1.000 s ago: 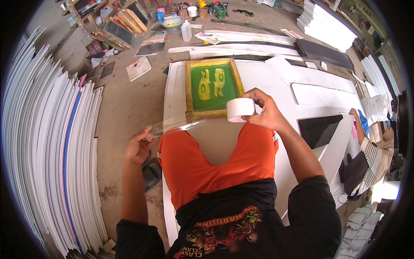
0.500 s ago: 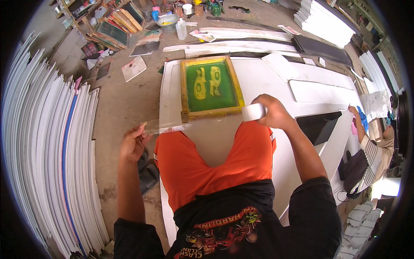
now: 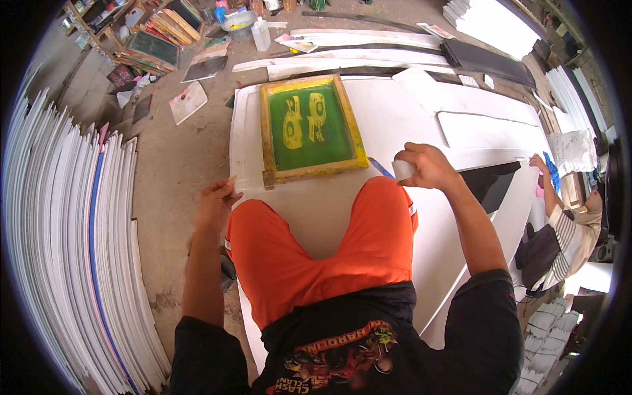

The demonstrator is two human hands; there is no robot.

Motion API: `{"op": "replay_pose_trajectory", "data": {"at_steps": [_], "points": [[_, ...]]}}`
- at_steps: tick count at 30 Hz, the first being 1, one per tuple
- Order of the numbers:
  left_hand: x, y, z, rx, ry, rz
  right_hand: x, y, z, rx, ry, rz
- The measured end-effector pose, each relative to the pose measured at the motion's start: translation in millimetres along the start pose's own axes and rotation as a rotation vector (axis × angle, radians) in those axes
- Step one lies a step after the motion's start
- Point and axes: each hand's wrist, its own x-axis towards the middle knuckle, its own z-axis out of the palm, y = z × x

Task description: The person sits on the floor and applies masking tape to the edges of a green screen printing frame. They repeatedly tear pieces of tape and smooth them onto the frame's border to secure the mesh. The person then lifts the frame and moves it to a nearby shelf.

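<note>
A screen-printing frame [image 3: 306, 135] with a yellow-stained wooden border and green mesh lies flat on the white sheets just beyond my knees. My left hand [image 3: 218, 199], left of the frame's near corner, pinches the end of a strip of clear tape [image 3: 250, 182]. The strip runs toward that corner; farther right it is too faint to follow. Closed around a wide tape roll [image 3: 403, 170], my right hand [image 3: 428, 166] hovers right of the frame's other near corner. A thin blue object [image 3: 380, 167] shows between that corner and the roll, partly hidden.
White sheets [image 3: 375, 99] spread under and around the frame, with a black panel [image 3: 494, 186] to the right. Stacked white boards [image 3: 59, 250] stand at the left. Another person [image 3: 559, 247] works at the far right. A bottle [image 3: 261, 34] and basin [image 3: 238, 23] stand at the back.
My right hand has turned the tape roll and brought it slightly lower and to the right. My left hand has shifted a little toward the frame, still pinching the tape end. The view has tilted slightly.
</note>
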Motion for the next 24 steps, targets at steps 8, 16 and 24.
{"op": "replay_pose_trajectory", "data": {"at_steps": [8, 16, 24], "points": [[71, -87, -13, 0.239, 0.117, -0.059, 20, 60, 62, 0.335, 0.146, 0.026], [119, -123, -7, 0.385, 0.165, -0.096, 53, 100, 118, 0.048, -0.156, 0.136], [148, -147, -17, 0.513, 0.193, -0.185, 84, 130, 159, -0.073, -0.131, 0.085]]}}
